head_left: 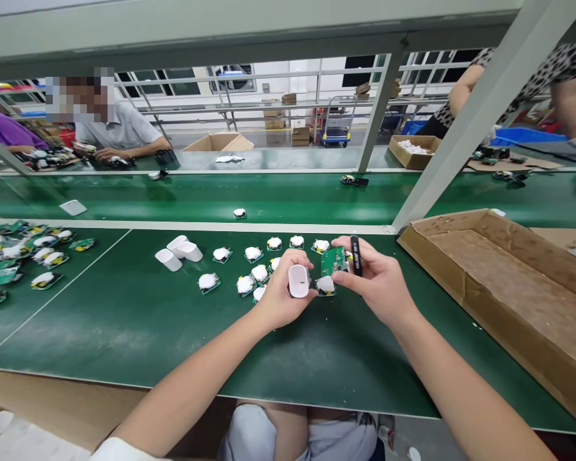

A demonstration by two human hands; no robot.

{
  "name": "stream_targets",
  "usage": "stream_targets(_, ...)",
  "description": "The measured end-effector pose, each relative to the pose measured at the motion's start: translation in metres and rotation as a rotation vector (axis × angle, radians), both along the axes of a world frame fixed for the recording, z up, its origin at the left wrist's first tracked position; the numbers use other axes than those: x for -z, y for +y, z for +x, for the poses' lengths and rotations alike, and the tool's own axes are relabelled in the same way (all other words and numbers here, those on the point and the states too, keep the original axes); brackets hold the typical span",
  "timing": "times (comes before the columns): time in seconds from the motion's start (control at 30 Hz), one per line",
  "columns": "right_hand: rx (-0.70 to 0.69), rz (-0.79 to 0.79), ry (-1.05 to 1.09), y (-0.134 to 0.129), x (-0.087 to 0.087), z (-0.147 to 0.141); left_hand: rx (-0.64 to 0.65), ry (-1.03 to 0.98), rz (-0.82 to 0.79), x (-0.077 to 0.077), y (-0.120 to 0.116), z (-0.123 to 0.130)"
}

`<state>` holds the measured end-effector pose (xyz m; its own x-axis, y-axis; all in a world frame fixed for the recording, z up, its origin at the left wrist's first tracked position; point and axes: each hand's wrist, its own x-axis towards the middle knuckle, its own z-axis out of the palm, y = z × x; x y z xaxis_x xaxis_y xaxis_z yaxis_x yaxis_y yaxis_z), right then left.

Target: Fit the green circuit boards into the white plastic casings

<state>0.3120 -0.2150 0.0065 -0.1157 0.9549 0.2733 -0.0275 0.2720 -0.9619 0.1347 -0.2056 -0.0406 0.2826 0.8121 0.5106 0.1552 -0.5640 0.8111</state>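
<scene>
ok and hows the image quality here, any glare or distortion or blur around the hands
In the head view, wide-angle distortion bows the grey frame beam; soft glare sheens the green conveyor belt; the left hand, white casing, right hand and green circuit board look sharp; a co-worker's head is pixelated.

Blk tool [356, 255] lettering too small to read.

A cardboard tray [504, 288] sits on the green workbench [125, 333], with a conveyor belt [278, 192] and seated co-worker [120, 128] beyond.
</scene>
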Motion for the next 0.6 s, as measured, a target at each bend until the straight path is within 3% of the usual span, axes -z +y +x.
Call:
stream_targets(0.1,0.009,0.223,-0.157,-0.011,-0.007,0.001,0.029,0.009,-0.045,-0.002,-0.002,0.002)
stream_targets(0.23,-0.096,0.405,-0.262,-0.019,-0.004,-0.005,0.101,-0.017,-0.16,-0.005,-0.005,0.004)
stream_targets(0.6,-0.118,0.413,-0.363,-0.022,0.002,-0.012,0.118,0.027,-0.199,-0.006,-0.008,0.004)
